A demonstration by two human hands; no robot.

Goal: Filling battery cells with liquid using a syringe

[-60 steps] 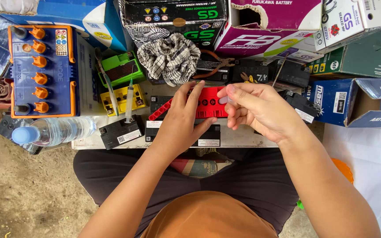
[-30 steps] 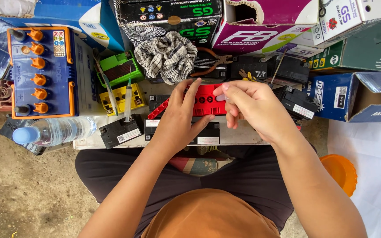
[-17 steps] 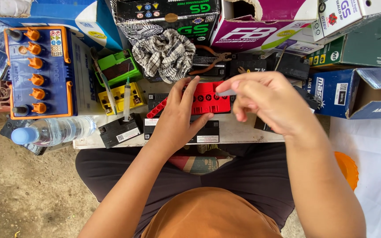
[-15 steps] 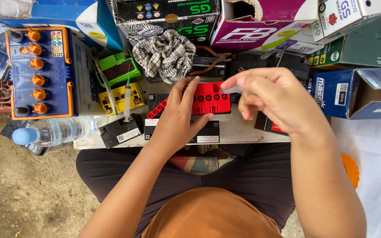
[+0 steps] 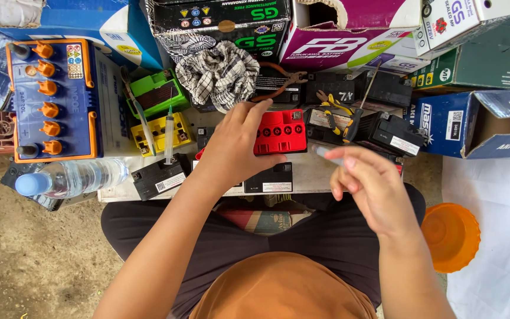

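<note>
While it lies on the low white surface [image 5: 320, 174] in front of the seated person, the small red battery [image 5: 280, 131] is held by the left hand [image 5: 237, 145], whose grip wraps its left end, fingers over the top and thumb along the near side. Just right of it, the right hand [image 5: 367, 183] hovers clear of the battery, its grip pinched shut on a small pale, thin object [image 5: 324, 152] too blurred to identify. Black batteries [image 5: 391, 133] and yellow-handled pliers [image 5: 340, 112] lie behind. A checked cloth [image 5: 219, 74] sits further back, a syringe [image 5: 169, 139] and a water bottle [image 5: 72, 177] to the left, with a big blue battery [image 5: 51, 100] beyond.
</note>
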